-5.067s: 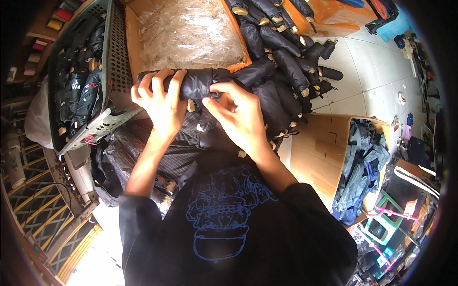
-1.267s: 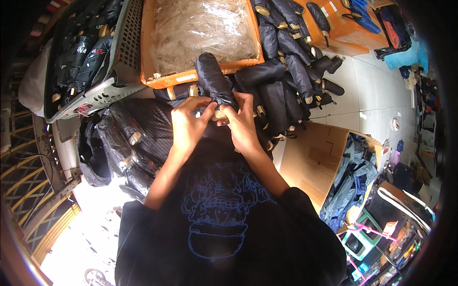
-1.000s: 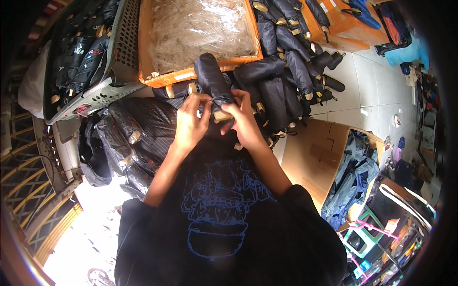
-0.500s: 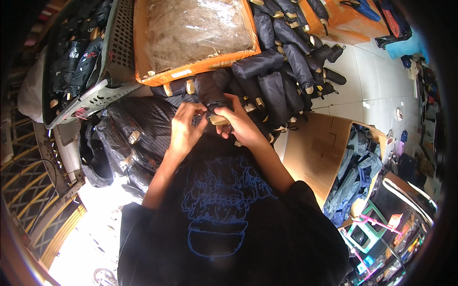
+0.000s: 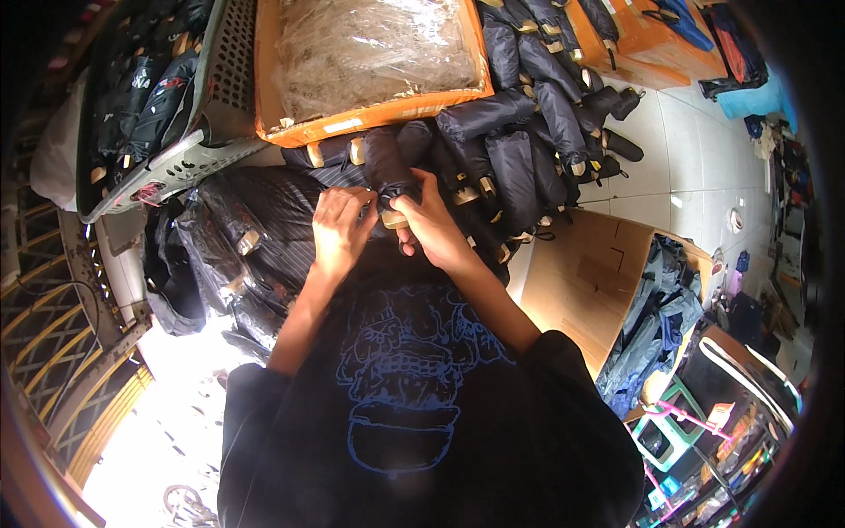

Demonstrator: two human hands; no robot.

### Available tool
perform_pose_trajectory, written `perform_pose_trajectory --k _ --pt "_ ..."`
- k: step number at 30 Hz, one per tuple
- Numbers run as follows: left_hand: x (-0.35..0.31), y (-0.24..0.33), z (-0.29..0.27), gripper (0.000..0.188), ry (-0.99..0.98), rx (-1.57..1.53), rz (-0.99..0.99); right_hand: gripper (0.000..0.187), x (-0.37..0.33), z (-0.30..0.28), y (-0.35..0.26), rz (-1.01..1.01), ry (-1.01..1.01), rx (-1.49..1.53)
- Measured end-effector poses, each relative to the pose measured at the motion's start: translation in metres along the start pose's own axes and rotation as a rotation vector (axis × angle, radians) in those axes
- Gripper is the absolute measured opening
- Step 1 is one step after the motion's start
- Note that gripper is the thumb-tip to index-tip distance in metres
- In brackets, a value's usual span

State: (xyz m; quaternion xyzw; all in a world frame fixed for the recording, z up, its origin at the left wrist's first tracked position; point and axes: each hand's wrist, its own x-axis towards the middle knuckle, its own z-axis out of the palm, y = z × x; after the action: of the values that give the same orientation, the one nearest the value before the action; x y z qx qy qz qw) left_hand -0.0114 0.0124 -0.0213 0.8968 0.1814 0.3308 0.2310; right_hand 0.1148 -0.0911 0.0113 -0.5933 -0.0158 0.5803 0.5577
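Note:
Both hands work on one folded dark umbrella point(image 5: 387, 163) with a tan handle end, held upright in front of my chest. My left hand point(image 5: 341, 231) grips its lower left side at the sleeve's edge. My right hand point(image 5: 429, 222) clasps the handle end from the right. The umbrella's far tip points toward an orange crate point(image 5: 387, 110) lined with clear plastic.
A heap of folded dark umbrellas point(image 5: 537, 114) lies to the right of the crate. Bagged dark umbrellas point(image 5: 246, 229) lie to the left. A grey plastic basket point(image 5: 189, 154) with more umbrellas stands at the far left. An open cardboard box point(image 5: 590, 282) sits at the right on a tiled floor.
The umbrella lay crosswise in both hands five seconds ago; it now stands lengthwise, pointing away. Over the last second my hands stayed closed on its handle end with small shifts.

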Motion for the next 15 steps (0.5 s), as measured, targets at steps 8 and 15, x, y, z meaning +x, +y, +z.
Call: perform_pose_trajectory --k 8,15 --pt "-0.008 0.003 0.006 0.026 0.049 -0.261 -0.106 0.06 0.004 0.005 -0.003 0.027 0.052 0.102" --pt "0.014 -0.005 -0.007 0.018 -0.149 -0.328 -0.118 0.066 0.006 0.0 0.002 -0.048 0.045 -0.043"
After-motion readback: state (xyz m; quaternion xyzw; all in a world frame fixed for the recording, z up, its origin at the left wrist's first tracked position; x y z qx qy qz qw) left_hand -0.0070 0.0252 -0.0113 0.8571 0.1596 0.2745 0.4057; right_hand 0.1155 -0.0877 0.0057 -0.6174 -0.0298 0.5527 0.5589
